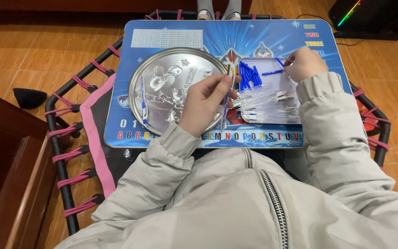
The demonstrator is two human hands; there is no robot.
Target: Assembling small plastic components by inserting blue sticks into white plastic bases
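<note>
Here, you are pinching a slim pen barrel (227, 94) upright in your left hand (203, 103), beside the round silver tray (162, 69). Farther off, your right hand (304, 63) is closing its fingertips on a blue refill (272, 72) over the rectangular tray (266, 115). Seemingly mid-assembly; next, that refill needs aligning with the barrel.

Pale grey puffer jacket (236, 198), metal zip, elastic cuffs.

A blue printed lap table (125, 124) filled the frame's middle, resting on a black trampoline frame (61, 157) with pink cords. A dark wedge-shaped object (29, 97) lay on the wooden floor (33, 50) at left. A device with a rainbow light strip (369, 16) sat upper right.
</note>
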